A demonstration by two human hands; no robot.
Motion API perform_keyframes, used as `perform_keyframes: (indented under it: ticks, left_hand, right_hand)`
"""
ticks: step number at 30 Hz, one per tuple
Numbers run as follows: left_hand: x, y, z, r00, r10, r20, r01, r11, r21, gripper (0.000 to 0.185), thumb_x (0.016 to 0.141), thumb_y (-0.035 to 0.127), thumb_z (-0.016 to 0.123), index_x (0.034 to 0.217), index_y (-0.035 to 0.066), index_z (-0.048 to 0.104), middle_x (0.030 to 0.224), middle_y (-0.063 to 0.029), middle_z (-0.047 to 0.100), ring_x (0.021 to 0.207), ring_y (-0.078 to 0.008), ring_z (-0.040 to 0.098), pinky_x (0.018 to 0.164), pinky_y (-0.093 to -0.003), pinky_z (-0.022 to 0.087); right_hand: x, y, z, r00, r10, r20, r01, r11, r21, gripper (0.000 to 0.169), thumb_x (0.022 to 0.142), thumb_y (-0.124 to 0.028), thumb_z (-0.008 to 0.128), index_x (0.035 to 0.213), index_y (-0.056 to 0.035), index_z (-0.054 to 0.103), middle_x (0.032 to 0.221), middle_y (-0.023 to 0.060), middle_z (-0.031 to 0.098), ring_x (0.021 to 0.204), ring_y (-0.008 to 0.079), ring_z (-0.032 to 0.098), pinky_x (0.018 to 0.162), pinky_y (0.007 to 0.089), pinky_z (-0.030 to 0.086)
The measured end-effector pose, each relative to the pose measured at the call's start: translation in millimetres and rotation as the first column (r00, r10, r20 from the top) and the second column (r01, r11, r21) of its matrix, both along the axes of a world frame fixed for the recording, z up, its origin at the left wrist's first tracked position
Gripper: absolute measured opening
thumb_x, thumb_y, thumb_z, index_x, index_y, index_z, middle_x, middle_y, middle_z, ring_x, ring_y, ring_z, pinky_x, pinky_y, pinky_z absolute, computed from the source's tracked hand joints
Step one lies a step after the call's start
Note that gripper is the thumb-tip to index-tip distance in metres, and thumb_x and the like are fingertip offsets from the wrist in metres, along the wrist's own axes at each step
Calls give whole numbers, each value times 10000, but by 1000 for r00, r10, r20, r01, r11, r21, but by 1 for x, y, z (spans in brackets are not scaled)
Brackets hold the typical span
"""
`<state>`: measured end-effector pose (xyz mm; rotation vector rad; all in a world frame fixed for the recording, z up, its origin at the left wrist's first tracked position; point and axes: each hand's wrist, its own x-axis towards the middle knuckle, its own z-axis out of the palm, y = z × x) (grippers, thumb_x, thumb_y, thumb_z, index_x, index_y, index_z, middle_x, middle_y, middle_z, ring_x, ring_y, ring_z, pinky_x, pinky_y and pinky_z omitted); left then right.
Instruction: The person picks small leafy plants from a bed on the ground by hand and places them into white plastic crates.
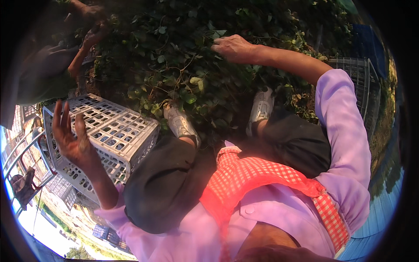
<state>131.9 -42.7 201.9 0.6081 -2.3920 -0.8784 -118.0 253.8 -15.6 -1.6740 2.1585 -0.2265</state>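
Note:
A dense bed of leafy green plants with thin runners (pixel 183 65) spreads in front of me. My right hand (pixel 233 48) is over its upper middle, fingers curled down among the leaves; whether something is between the fingertips is hidden. My left hand (pixel 73 139) is raised at the left, palm up with the fingers apart and nothing in it, in front of a white slatted plastic crate (pixel 114 127). The crate lies beside my left leg, and its inside cannot be made out.
A co-worker's arms (pixel 85 46) reach in at the upper left. My shoes (pixel 180 122) rest at the plants' near edge. Another plastic crate (pixel 356 82) stands at the right, near a dark blue object (pixel 368 46). Metal rails (pixel 24 150) and further crates (pixel 109 235) show at the left.

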Motion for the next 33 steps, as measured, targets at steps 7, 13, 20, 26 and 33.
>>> perform_keyframes:
  ticks: [7,13,20,26,33]
  left_hand:
    - [-66,19,-79,993,-106,47,87,950,301,431,867,-21,630,1282,41,529,1235,-127,587,1127,-196,585,974,-303,468]
    - [-67,3,-101,996,-42,77,21,966,259,390,874,24,647,1250,8,542,1176,-142,616,1037,-177,629,928,-287,480]
    - [-61,9,-108,985,-144,-96,165,951,263,324,871,13,648,1190,12,593,1141,-111,643,980,-142,645,888,-262,496]
    - [-66,22,-103,959,-212,-187,179,968,-176,278,833,-7,625,1107,34,642,1043,-110,665,881,-176,685,780,-288,526]
    - [-50,46,-80,963,-244,-112,197,925,-324,317,784,52,597,1099,57,635,1009,-130,653,897,-258,659,803,-365,507]
  right_hand:
    - [7,38,-24,998,-64,19,63,997,39,130,770,-36,541,895,-8,563,896,164,591,923,346,620,742,431,525]
    - [34,59,-16,992,-93,90,89,995,53,249,760,-20,526,1005,-33,567,929,148,590,919,346,612,721,431,521]
    - [43,48,14,986,-129,-102,123,991,-59,426,792,-51,579,1215,-85,548,1065,121,591,935,317,622,725,407,528]
    - [44,115,76,887,-360,-289,378,926,9,338,817,-118,597,1152,-79,571,1057,114,611,950,314,618,791,420,507]
    - [74,149,109,846,-476,-241,493,870,12,213,713,-113,594,915,-71,650,870,147,670,915,339,637,758,442,508]
